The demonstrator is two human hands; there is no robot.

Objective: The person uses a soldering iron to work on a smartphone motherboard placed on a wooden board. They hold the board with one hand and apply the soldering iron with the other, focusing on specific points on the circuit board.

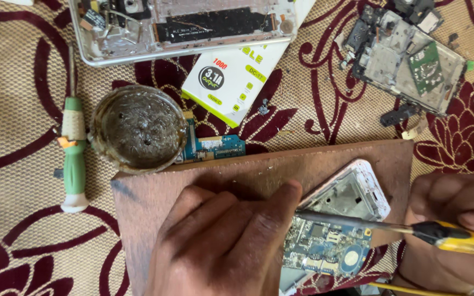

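Seen from above, the left hand (pixel 220 241) presses flat on a brown wooden board (pixel 149 203), its fingers (pixel 272 205) held close together and holding nothing, their tips resting at the left edge of a blue circuit board (pixel 325 249). That circuit board lies just to the right of the fingertips, partly under them, on the board's lower right part. The right hand (pixel 456 230) is curled tight around the yellow handle of a soldering iron (pixel 407 229), whose dark metal shaft reaches leftward across the circuit board, its tip lying close beside the left thumb. Just above the shaft, a pale phone frame (pixel 357 189) lies tilted on the wooden board, touching the circuit board's upper edge.

Beyond the board, on a cream and maroon patterned cloth (pixel 17 109), stands a round tin of dark paste (pixel 137 127), with a green-handled screwdriver (pixel 74 159) just to its left. A small blue circuit strip (pixel 215 147) lies beside the tin, a white and green carton (pixel 237 82) above it. An opened device shell (pixel 182 27) lies at top, a stripped phone chassis (pixel 407 60) at upper right.
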